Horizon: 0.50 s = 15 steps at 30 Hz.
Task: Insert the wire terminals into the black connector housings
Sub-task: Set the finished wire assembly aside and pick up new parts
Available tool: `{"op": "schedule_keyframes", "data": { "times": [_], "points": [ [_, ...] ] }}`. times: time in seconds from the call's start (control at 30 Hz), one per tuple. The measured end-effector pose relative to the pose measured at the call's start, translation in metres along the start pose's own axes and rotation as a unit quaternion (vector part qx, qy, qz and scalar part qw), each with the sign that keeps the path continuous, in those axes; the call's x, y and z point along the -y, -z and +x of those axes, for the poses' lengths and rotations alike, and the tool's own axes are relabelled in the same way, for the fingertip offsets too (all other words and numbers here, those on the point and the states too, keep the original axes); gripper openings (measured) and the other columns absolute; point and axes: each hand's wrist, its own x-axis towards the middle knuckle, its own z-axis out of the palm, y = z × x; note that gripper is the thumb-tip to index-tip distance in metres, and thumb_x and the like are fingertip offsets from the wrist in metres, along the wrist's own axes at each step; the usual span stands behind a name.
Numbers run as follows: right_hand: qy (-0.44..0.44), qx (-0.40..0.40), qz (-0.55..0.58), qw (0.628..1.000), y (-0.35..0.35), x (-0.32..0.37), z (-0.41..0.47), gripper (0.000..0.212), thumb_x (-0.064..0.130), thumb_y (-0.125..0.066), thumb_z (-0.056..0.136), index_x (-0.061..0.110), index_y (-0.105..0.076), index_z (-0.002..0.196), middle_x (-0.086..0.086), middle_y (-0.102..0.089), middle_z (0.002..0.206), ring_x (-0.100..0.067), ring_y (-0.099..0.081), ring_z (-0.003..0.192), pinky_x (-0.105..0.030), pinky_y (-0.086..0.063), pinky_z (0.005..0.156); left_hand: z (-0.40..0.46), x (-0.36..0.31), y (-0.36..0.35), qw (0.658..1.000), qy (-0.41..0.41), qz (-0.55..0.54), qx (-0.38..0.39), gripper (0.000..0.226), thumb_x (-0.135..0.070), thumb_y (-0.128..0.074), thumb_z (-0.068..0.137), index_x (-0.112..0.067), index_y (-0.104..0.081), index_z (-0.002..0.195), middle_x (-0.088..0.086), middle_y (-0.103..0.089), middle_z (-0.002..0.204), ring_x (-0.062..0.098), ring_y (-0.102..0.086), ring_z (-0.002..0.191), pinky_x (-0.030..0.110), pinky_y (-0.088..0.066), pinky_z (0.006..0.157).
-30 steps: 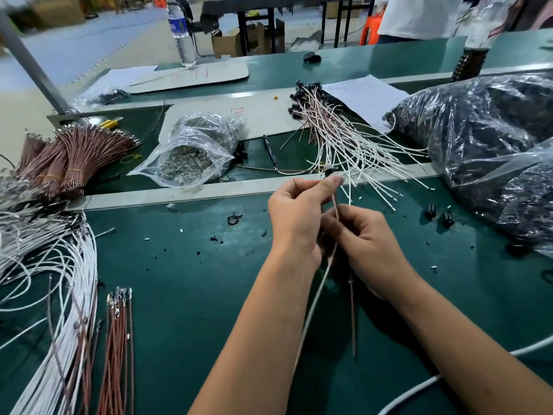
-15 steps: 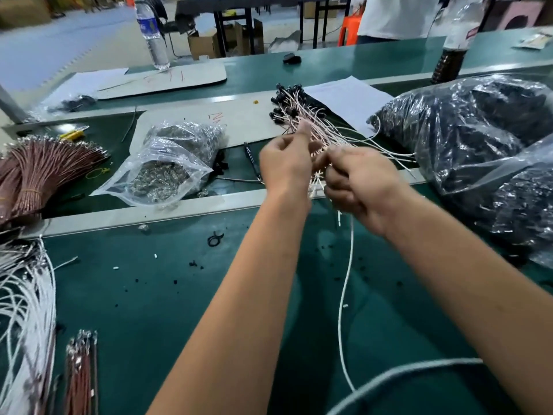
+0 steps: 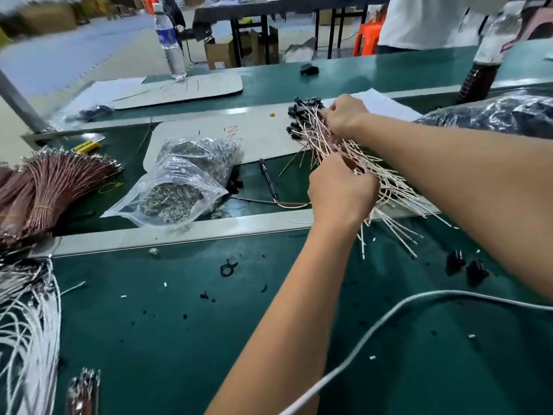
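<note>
Wire pile [image 3: 356, 163] straddling rail, both hands gripping

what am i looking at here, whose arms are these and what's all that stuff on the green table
No machine here: a person's arms, filmed by a camera worn on their head, looking down at a green workbench. Both hands reach into a pile of finished wires with black connector housings at the far end. The left hand grips the wires near their middle; the right hand holds them near the housings. Also there: a clear bag of metal terminals, brown wire bundles, white wires, and two loose housings.
</note>
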Motion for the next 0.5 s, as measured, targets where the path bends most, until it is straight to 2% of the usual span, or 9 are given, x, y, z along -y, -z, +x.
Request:
{"op": "schedule_keyframes", "data": {
  "times": [0.1, 0.2, 0.27, 0.33, 0.4, 0.5],
  "points": [
    [0.019, -0.006, -0.084, 0.996, -0.002, -0.016, -0.007, 0.038, 0.032, -0.057, 0.103, -0.002, -0.069, 0.112, -0.02, -0.07, 0.113, -0.033, -0.061, 0.096, -0.033, -0.043, 0.077, -0.013, 0.011, 0.001, 0.995, -0.041, 0.086, -0.041, 0.012, -0.021, -0.067, 0.083, -0.018, -0.065, 0.095, 0.002, -0.07, 0.096, 0.025, -0.064, 0.092, 0.032, -0.048, 0.078],
    [0.035, -0.035, -0.098, 0.994, 0.015, -0.034, -0.027, 0.036, 0.03, -0.062, 0.099, -0.002, -0.077, 0.101, -0.021, -0.075, 0.106, -0.036, -0.067, 0.102, -0.035, -0.05, 0.081, -0.023, 0.016, -0.002, 0.991, -0.066, 0.097, -0.063, 0.013, -0.017, -0.065, 0.082, -0.017, -0.068, 0.095, 0.002, -0.072, 0.094, 0.025, -0.066, 0.091, 0.033, -0.053, 0.082],
    [0.027, -0.079, -0.089, 0.992, 0.035, -0.05, -0.044, 0.028, 0.025, -0.064, 0.096, 0.002, -0.08, 0.098, -0.018, -0.077, 0.103, -0.033, -0.069, 0.102, -0.035, -0.053, 0.089, -0.032, 0.012, -0.012, 0.991, -0.098, 0.085, -0.017, 0.01, -0.012, -0.067, 0.082, -0.017, -0.072, 0.089, 0.001, -0.073, 0.086, 0.023, -0.067, 0.084, 0.033, -0.055, 0.078],
    [0.009, -0.073, -0.061, 0.995, 0.055, -0.069, -0.065, 0.021, 0.02, -0.065, 0.097, 0.005, -0.078, 0.091, -0.017, -0.078, 0.096, -0.031, -0.074, 0.093, -0.039, -0.058, 0.093, -0.046, 0.004, -0.03, 0.982, -0.149, 0.097, 0.07, 0.011, -0.008, -0.069, 0.079, -0.016, -0.075, 0.085, 0.003, -0.072, 0.08, 0.024, -0.067, 0.079, 0.033, -0.055, 0.073],
    [-0.012, -0.018, -0.01, 1.0, 0.074, -0.085, -0.09, 0.019, 0.013, -0.062, 0.1, 0.006, -0.072, 0.086, -0.022, -0.076, 0.088, -0.031, -0.075, 0.075, -0.046, -0.063, 0.081, -0.063, -0.002, -0.052, 0.958, -0.198, 0.14, 0.154, 0.016, -0.007, -0.072, 0.076, -0.015, -0.076, 0.088, 0.007, -0.072, 0.081, 0.028, -0.068, 0.08, 0.034, -0.055, 0.072],
    [-0.019, 0.039, 0.019, 0.999, 0.102, -0.102, -0.125, 0.017, 0.007, -0.058, 0.102, 0.003, -0.069, 0.088, -0.023, -0.073, 0.081, -0.024, -0.072, 0.055, -0.033, -0.061, 0.053, -0.081, -0.006, -0.08, 0.923, -0.228, 0.219, 0.22, 0.036, -0.012, -0.073, 0.077, -0.02, -0.073, 0.112, 0.012, -0.063, 0.104, 0.033, -0.063, 0.095, 0.038, -0.054, 0.086]
  ]
}}
